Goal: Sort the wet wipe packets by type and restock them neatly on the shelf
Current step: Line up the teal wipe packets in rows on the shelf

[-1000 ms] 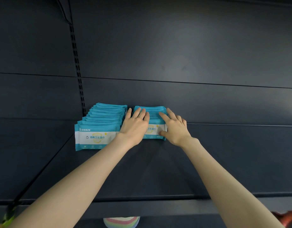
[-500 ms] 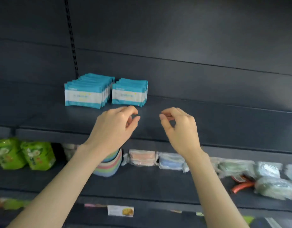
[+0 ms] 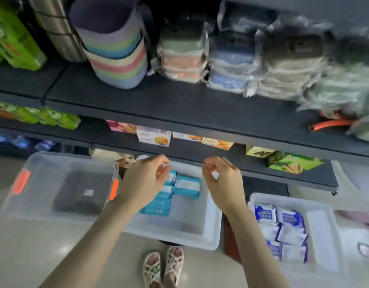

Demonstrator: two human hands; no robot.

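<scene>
The packets [image 3: 186,186] in the middle bin [image 3: 210,227] are teal and white. The packets [image 3: 283,229] in the right bin [image 3: 325,225] are dark blue and white. The shelf [image 3: 179,104] is dark grey.

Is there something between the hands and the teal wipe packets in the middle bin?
Nothing visible. The left hand and right hand hover empty above the open bin; the teal packets lie uncovered below them.
</scene>
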